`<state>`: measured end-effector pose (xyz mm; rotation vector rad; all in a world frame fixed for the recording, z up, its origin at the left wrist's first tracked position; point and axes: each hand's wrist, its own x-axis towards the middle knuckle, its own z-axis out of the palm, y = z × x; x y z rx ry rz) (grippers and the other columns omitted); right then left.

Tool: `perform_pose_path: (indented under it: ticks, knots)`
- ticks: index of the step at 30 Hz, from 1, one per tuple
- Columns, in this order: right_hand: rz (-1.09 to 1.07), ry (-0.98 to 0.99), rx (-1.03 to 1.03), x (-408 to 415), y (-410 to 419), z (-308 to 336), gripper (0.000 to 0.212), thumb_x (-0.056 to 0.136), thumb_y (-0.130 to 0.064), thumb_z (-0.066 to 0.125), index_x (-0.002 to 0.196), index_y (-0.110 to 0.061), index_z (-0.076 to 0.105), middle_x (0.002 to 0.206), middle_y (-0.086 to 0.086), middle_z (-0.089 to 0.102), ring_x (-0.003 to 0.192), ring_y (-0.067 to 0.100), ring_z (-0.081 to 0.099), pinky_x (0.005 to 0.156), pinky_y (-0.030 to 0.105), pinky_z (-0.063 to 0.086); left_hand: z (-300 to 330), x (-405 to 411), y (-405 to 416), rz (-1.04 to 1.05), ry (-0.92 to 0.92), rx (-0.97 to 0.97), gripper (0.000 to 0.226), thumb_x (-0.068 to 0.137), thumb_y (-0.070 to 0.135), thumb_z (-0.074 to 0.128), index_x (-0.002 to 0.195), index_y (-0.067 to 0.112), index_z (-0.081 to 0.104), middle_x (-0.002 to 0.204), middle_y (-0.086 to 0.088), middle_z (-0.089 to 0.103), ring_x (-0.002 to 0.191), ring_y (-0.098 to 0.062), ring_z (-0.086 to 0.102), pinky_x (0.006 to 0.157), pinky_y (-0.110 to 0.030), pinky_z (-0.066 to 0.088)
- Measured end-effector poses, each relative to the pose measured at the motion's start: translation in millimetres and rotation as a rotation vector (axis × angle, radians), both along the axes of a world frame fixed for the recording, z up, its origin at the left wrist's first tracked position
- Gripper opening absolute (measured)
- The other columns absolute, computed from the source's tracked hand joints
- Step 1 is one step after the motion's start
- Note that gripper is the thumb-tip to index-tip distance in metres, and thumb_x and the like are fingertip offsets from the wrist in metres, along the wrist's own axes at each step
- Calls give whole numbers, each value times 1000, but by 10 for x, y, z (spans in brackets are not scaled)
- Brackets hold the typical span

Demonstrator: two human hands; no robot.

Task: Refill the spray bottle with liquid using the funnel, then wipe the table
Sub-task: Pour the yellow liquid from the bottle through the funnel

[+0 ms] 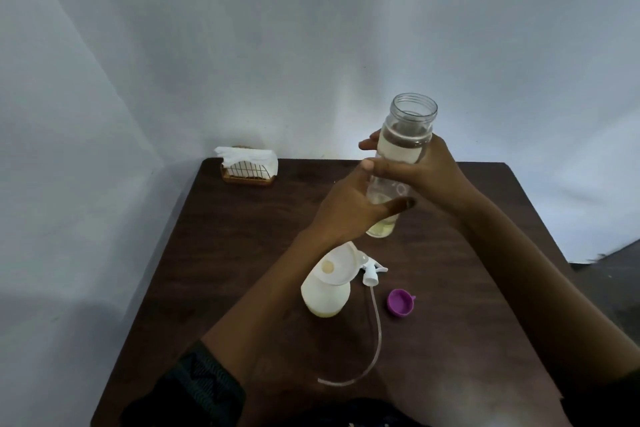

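Observation:
A clear plastic bottle (405, 146) with its mouth open and pale liquid inside is held upright above the brown table (242, 253). My right hand (426, 170) grips its middle. My left hand (349, 208) holds its lower part, fingers curled round it. Below them stands the white spray bottle (323, 298) with a white funnel (337, 265) seated in its neck. The spray head (372, 272) with its long clear tube (372, 350) lies on the table beside it. A purple cap (400, 302) lies to the right.
A wire holder of white tissues (247, 165) stands at the table's far left corner, by the pale wall. The table's right edge drops to a dark floor.

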<state>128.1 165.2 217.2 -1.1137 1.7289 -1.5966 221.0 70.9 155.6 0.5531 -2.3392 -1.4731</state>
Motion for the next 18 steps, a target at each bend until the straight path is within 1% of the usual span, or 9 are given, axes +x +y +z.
perform_pose_path:
  ticks: [2, 5, 7, 9, 11, 13, 14, 16, 18]
  knots:
    - [-6, 2, 17, -36, -10, -35, 53, 64, -20, 82, 110, -6, 60, 108, 5, 70, 95, 14, 69, 73, 22, 55, -18, -42, 6, -2, -10, -8, 68, 63, 65, 70, 120, 31, 57, 113, 11, 68, 105, -5, 64, 93, -40, 53]
    - [81, 59, 103, -150, 11, -83, 86, 59, -36, 87, 129, -10, 43, 116, 1, 61, 104, 11, 63, 82, 26, 51, -23, -24, -6, 16, 7, 23, 42, 70, 47, 77, 107, 36, 60, 102, 15, 69, 98, -1, 64, 89, -32, 52]
    - [109, 17, 129, -262, 86, -140, 107, 52, -57, 83, 138, -27, 27, 134, 2, 47, 118, 13, 53, 91, 31, 49, 12, -2, -35, 40, 26, 45, 37, 74, 40, 78, 105, 38, 57, 95, 19, 66, 92, 5, 63, 82, -23, 50]
    - [57, -60, 182, -329, 186, -245, 99, 59, -67, 71, 139, -39, 21, 140, -1, 38, 121, 8, 48, 96, 28, 45, 40, 20, -76, 77, 48, 6, 43, 75, 43, 77, 111, 31, 57, 100, 14, 67, 93, 1, 63, 81, -22, 50]
    - [-72, -58, 319, -337, 283, -481, 77, 77, -57, 57, 141, -24, 31, 133, 0, 45, 110, 5, 50, 89, 26, 46, 51, 42, -132, 103, 60, -8, 47, 75, 44, 76, 114, 27, 57, 107, 9, 67, 98, -5, 64, 86, -27, 51]
    - [-164, 41, 489, -383, 355, -917, 53, 89, -37, 57, 128, -2, 48, 126, 17, 55, 100, 21, 58, 77, 34, 51, 53, 59, -190, 117, 50, -12, 49, 75, 48, 75, 115, 27, 56, 111, 7, 67, 103, -7, 62, 92, -32, 51]
    - [-170, 89, 591, -387, 397, -1147, 45, 89, -29, 61, 119, 4, 53, 122, 25, 56, 98, 30, 59, 79, 41, 50, 58, 71, -207, 118, 44, -23, 50, 74, 50, 74, 115, 28, 56, 113, 6, 66, 106, -9, 62, 93, -34, 51]
    - [-85, 158, 833, -357, 505, -1579, 42, 83, -23, 70, 115, 2, 56, 122, 20, 57, 103, 31, 57, 88, 40, 47, 70, 86, -232, 117, 44, -32, 53, 73, 52, 72, 116, 26, 56, 113, 4, 66, 106, -10, 62, 93, -35, 52]
    - [91, 293, 1034, -275, 588, -1897, 51, 81, -29, 72, 124, -7, 55, 129, 9, 52, 119, 28, 49, 98, 37, 41, 69, 90, -252, 123, 48, -36, 52, 75, 48, 73, 117, 22, 56, 110, 4, 67, 101, -8, 64, 90, -33, 53]
